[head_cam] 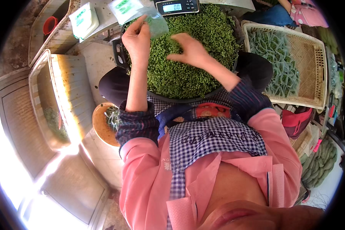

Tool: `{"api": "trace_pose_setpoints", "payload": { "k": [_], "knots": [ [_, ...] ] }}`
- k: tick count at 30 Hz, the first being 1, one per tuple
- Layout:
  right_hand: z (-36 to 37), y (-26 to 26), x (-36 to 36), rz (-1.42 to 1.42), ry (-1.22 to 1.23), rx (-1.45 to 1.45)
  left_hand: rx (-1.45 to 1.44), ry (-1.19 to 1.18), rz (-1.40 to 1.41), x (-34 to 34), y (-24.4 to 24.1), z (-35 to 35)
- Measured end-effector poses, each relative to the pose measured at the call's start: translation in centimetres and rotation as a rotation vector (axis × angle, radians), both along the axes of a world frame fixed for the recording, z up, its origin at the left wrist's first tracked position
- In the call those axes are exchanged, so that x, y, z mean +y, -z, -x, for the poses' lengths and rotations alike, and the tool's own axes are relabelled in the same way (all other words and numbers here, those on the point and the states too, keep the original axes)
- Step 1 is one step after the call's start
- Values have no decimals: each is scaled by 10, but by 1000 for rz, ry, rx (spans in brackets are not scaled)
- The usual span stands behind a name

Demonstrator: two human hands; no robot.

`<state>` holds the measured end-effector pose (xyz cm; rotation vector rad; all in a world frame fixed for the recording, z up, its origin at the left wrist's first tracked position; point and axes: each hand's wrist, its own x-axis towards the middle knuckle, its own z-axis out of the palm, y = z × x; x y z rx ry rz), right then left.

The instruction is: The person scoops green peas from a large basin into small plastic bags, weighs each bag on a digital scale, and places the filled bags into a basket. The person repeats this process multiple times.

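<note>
My left hand (138, 37) pinches the edge of a clear plastic bag (158, 27) between thumb and fingers, above the far left part of the tub. My right hand (191, 51) is blurred over a heap of small green berries on stems (184, 77), which look like fresh green peppercorns. Its thumb and fingers are spread apart. Blurred green shows by the fingertips, and I cannot tell whether any sprigs are held. The heap fills a dark round tub (117, 53) between my knees. Beyond it stands a digital scale (176, 7) with a lit display.
A stack of printed bags (84, 21) and another packet (125, 10) lie on the table (105, 14). At right, a cream plastic crate (307, 60) holds several filled bags (276, 63). An orange bowl (99, 123) stands at left near a white bin (40, 86). Another person (307, 13) sits at top right.
</note>
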<state>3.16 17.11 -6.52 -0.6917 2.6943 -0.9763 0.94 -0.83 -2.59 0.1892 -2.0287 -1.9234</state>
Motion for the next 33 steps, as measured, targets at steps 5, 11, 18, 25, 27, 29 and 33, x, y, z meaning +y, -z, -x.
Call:
{"api": "trace_pose_setpoints", "payload": {
  "k": [5, 11, 18, 25, 27, 29, 33],
  "knots": [
    [-12, 6, 9, -86, -235, 132, -34, -85, 21, -23, -6, -11],
    [23, 20, 1, 67, -57, -51, -70, -92, 18, -18, -11, -21],
    [35, -28, 26, 936, 75, -873, -122, -5, 64, 0, -28, -34],
    [20, -71, 8, 1828, 189, -827, -218, 186, 501, 71, -20, -33],
    [18, -79, 5, 1833, 480, -732, -206, 197, 387, 70, -11, -29],
    [23, -68, 7, 1854, 405, -598, -147, 188, 292, 71, -4, -27],
    [30, -68, 9, 1770, 416, -423, -296, 257, 56, 69, -4, -21]
  ]
}}
